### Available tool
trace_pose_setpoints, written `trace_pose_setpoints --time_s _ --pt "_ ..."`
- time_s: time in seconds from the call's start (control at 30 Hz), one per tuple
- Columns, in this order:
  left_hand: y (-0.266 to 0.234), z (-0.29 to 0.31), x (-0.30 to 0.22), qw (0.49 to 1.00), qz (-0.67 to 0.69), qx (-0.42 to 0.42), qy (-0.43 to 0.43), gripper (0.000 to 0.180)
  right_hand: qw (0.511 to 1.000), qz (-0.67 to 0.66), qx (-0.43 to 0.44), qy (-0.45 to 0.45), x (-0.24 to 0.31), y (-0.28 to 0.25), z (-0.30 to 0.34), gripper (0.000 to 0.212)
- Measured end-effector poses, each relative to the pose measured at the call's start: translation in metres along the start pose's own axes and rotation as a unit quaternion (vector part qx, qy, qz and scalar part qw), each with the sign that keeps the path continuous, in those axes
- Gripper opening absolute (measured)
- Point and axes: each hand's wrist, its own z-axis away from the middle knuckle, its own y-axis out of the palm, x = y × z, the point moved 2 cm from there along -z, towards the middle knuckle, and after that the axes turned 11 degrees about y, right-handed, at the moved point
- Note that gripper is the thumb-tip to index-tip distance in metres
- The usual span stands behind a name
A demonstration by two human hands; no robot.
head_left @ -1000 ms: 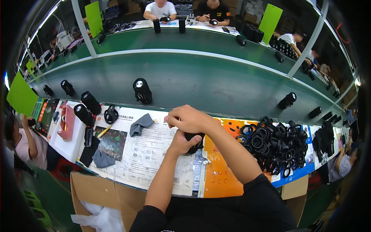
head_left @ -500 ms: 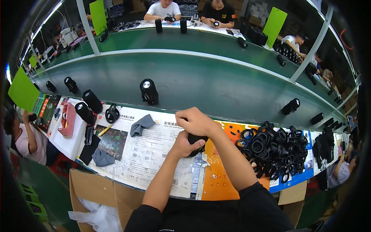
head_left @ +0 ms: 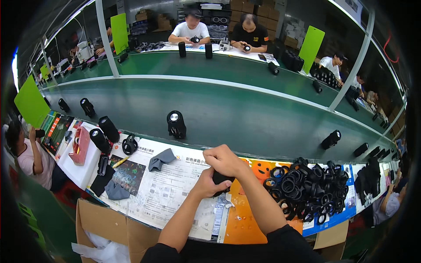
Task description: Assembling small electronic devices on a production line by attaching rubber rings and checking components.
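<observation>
Black cylinder (head_left: 219, 179) gripped between left hand (head_left: 205, 183) and right hand (head_left: 224, 160), fingers closed around it.

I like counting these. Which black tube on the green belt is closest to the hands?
The upright black tube with the shiny silver top, standing just beyond the papers, up-left of both hands. The other tubes lie farther off.

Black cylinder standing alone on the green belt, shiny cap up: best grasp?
Grip the black cylinder around its mid-body, coming from the near side over the paper-covered bench edge. It stands upright and apart from everything else, its round side walls exposed, so fingers can likely wrap it there.
</observation>
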Motion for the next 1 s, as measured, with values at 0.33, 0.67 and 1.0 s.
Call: trace_pose_setpoints --time_s 0.33,0.67,1.0 --pt "-0.005 -0.002 -0.003 1.0 0.016 0.008 0.0 0.067 0.999 0.051 0.014 0.005 -0.001 0.005 -0.004 0.027" --pt "-0.023 0.002 0.038 0.968 0.201 -0.149 0.034 0.074 0.945 -0.086 -0.313 0.043 -0.023 0.008 0.031 0.024" --pt "-0.076 -0.056 -0.021 0.958 -0.117 -0.169 0.199 0.059 0.791 -0.512 -0.274 0.192 -0.071 0.015 0.04 0.045"
